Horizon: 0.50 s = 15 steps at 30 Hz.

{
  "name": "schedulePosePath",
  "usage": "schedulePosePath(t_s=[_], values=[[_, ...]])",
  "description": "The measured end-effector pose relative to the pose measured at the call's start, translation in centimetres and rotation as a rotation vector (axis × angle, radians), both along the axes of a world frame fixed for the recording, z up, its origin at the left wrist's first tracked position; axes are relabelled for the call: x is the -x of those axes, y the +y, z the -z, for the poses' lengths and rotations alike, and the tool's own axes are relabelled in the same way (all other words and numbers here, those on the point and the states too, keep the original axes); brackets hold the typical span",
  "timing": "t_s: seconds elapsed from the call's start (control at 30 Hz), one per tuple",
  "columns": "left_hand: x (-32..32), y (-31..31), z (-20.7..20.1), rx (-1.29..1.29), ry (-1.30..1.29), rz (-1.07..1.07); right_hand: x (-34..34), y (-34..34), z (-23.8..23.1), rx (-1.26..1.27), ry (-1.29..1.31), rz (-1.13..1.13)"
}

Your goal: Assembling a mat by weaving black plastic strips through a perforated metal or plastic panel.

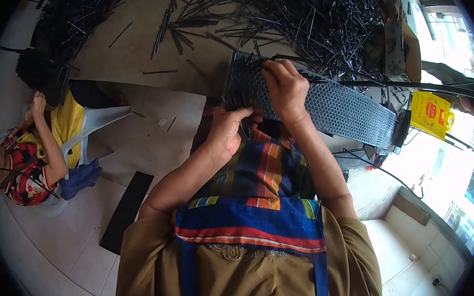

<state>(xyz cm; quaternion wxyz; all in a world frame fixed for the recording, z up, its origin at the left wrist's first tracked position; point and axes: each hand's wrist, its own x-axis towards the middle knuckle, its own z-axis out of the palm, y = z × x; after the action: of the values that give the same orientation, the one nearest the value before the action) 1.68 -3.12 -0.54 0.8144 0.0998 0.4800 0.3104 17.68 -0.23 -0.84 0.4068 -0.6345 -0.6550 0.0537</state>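
Observation:
A long grey panel full of round holes (349,113) lies across in front of me, its left end near my hands. My left hand (228,130) is closed at its near left corner, thumb pointing right, around a bunch of thin black strips (236,99). Over the panel's left part, my right hand (288,92) is pinched with the fingertips bent down near the far edge. What it pinches is hidden by the fingers. A striped, colourful apron (262,174) covers my lap below both hands.
A large heap of black strips (323,22) covers the table (111,62) beyond the panel, with loose ones scattered leftward. A yellow container (430,115) stands right. At left, another person (33,156) sits with a hand at a black brush-like piece (41,76).

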Motion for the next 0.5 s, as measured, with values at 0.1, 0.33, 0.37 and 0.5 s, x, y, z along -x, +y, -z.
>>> schedulePosePath(t_s=[0.1,0.33,0.37,0.5], values=[[-0.1,-0.1,-0.2,-0.034,-0.022,0.032,-0.3,-1.5,-0.4,0.533,0.654,-0.037],[-1.1,1.2,-0.1,0.007,0.013,-0.045,-1.7,-0.3,-1.4,0.221,1.049,0.169],[-1.2,1.2,-0.2,0.002,0.012,-0.046,-1.9,0.0,-1.5,0.140,0.964,0.182],[-1.1,1.4,-1.1,-0.050,0.025,-0.027,-1.6,0.8,-2.1,0.013,0.690,0.175]])
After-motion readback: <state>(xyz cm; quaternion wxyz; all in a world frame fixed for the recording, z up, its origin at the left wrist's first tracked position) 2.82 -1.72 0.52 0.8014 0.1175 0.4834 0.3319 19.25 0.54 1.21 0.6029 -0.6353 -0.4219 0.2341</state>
